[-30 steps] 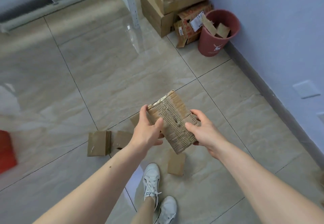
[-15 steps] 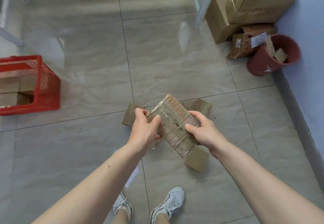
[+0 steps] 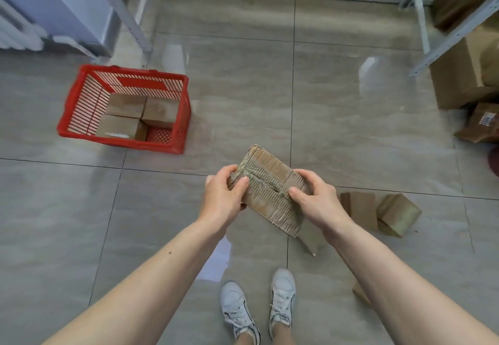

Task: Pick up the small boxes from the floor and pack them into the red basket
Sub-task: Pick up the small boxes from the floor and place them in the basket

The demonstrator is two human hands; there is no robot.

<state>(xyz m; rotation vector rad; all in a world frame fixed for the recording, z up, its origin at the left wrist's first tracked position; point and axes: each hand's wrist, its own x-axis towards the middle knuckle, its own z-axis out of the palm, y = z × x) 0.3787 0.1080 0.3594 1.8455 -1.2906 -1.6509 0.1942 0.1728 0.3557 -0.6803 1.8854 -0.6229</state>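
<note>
I hold a worn, taped cardboard box (image 3: 270, 190) in front of me with both hands, above the floor. My left hand (image 3: 222, 199) grips its left end and my right hand (image 3: 316, 201) grips its right side. The red basket (image 3: 81, 99) stands on the floor to the upper left, with three small boxes (image 3: 127, 105) inside and one corner bare. Two small boxes (image 3: 360, 208) (image 3: 398, 213) lie on the floor just right of my right hand. Another box (image 3: 310, 239) shows partly under my right wrist, and one more (image 3: 361, 294) peeks from behind my right forearm.
Grey metal shelf legs (image 3: 127, 12) stand behind the basket and at the upper right (image 3: 453, 34). Large cardboard cartons (image 3: 464, 74) sit at the right edge. A white radiator (image 3: 16, 31) is at the far left. My white shoes (image 3: 256, 309) are below the held box.
My view has swung left, so the red basket has come fully into sight and the loose boxes now lie to my right. Both hands kept their grip on the box.
</note>
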